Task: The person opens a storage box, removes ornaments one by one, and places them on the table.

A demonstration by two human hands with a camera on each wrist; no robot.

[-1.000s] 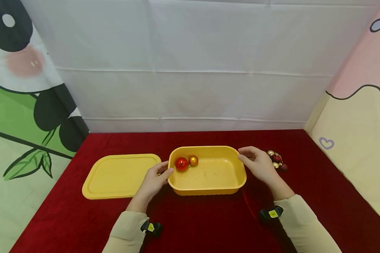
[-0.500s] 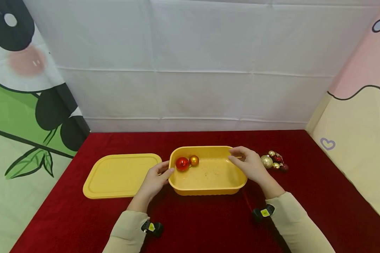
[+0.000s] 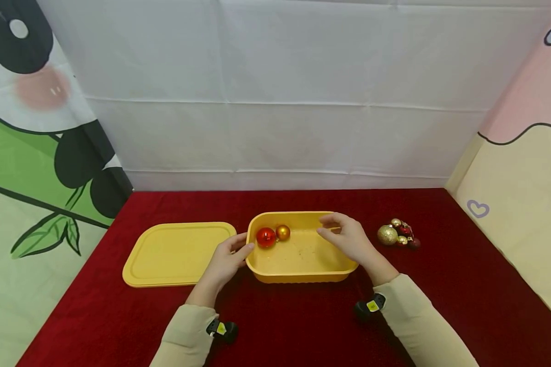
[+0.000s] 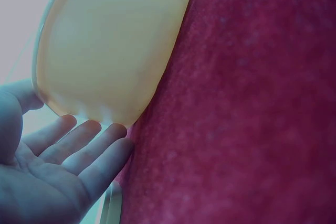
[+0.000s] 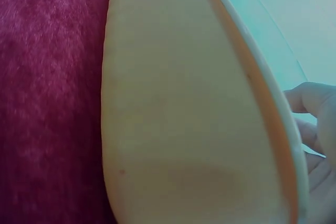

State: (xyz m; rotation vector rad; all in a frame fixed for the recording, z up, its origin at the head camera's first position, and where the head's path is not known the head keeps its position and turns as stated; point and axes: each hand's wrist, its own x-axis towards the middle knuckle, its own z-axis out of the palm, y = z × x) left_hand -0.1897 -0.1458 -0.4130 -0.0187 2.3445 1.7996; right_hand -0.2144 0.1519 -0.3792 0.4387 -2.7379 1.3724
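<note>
A yellow plastic box (image 3: 303,279) stands without its lid in the middle of the red cloth. Inside, at its left end, lie a red ball ornament (image 3: 266,237) and a smaller gold ball ornament (image 3: 282,233). My left hand (image 3: 225,261) holds the left end, thumb at the rim and fingertips against the outer wall; the left wrist view shows these fingers (image 4: 100,158). Over the right part of the box is my right hand (image 3: 346,238), fingers loosely bent, with nothing visible between them. In the right wrist view, the right hand (image 5: 317,129) shows past the rim.
The matching yellow lid (image 3: 179,255) lies flat to the left, partly behind the left hand. At the right sits a cluster of gold and dark red ball ornaments (image 3: 387,235). A white cloth wall (image 3: 280,137) closes off the back.
My right hand has moved left from the box's right rim to over its inside, uncovering the large gold ball in the cluster. The left hand keeps its place at the box.
</note>
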